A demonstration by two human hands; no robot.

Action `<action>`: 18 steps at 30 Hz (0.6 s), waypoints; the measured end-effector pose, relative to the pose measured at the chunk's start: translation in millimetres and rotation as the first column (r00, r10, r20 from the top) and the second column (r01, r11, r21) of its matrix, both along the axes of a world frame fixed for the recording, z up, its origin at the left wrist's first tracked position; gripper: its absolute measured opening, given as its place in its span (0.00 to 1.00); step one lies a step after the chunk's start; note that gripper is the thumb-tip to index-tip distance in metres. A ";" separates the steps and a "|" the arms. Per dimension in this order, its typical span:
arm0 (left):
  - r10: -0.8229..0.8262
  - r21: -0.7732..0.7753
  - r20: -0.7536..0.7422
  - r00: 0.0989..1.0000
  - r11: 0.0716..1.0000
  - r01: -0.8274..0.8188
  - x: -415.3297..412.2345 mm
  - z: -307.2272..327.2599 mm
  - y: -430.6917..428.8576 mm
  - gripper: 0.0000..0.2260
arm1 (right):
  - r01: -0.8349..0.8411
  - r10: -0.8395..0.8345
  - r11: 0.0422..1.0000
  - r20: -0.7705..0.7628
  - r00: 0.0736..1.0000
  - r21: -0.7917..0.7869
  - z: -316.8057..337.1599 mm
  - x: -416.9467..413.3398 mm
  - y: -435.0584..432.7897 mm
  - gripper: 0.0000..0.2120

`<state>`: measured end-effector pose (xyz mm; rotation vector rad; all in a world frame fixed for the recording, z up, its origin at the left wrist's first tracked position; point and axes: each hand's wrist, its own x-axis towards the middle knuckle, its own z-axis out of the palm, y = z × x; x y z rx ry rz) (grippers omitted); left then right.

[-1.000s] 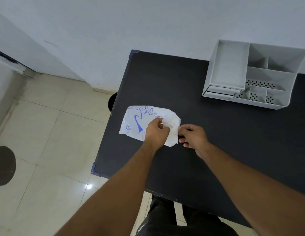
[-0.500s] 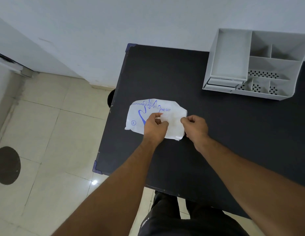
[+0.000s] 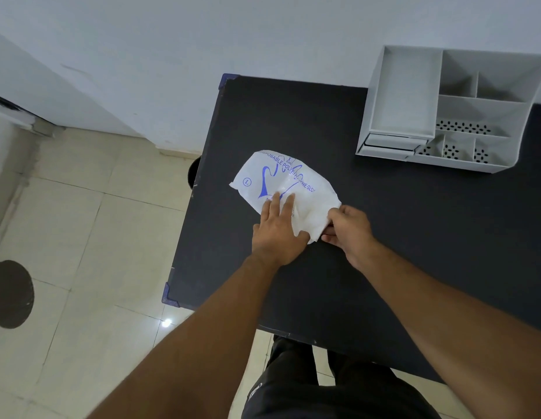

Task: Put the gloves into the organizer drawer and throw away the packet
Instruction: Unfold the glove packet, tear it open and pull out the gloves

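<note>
A white plastic glove packet (image 3: 281, 179) with blue print lies on the black table (image 3: 414, 237) near its left edge. My left hand (image 3: 275, 231) lies flat on the packet's near part, fingers spread and pressing it down. My right hand (image 3: 348, 228) pinches the packet's right end between thumb and fingers. The gloves themselves are hidden inside the packet. A grey organizer (image 3: 444, 110) with several compartments and a shut drawer (image 3: 390, 142) at its lower left stands at the back right of the table.
The table's left edge is close to the packet, with tiled floor (image 3: 81, 237) beyond it. A dark round object (image 3: 193, 173) shows below that edge. A dark round patch (image 3: 9, 294) lies on the floor at far left. A white wall is behind.
My left hand has gone from a curled pinch on the packet to lying flat with fingers spread. The packet has turned slightly, and my right hand still grips its right end.
</note>
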<state>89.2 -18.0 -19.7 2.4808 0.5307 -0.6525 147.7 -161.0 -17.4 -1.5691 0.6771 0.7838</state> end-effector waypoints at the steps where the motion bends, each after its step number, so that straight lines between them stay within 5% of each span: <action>1: -0.020 0.015 -0.010 1.000 1.000 0.020 -1.1 0.0 2.3 0.41 | -0.005 0.005 1.000 0.007 1.000 -0.031 -1.4 -0.6 0.6 0.07; 10: -0.131 0.115 -0.016 0.991 0.985 0.132 -14.6 -0.2 16.1 0.38 | 0.035 -0.010 0.985 0.143 0.990 -0.171 0.0 -1.9 7.4 0.14; 15: 0.017 0.070 0.348 0.937 0.997 -0.044 -2.0 13.4 9.9 0.22 | -0.110 0.120 0.989 0.105 0.987 -0.098 8.3 -1.4 8.3 0.06; 18: 0.024 0.046 0.461 0.887 0.998 -0.051 16.2 18.0 7.7 0.21 | -0.134 0.143 0.988 0.112 0.983 -0.082 10.3 -2.8 8.9 0.07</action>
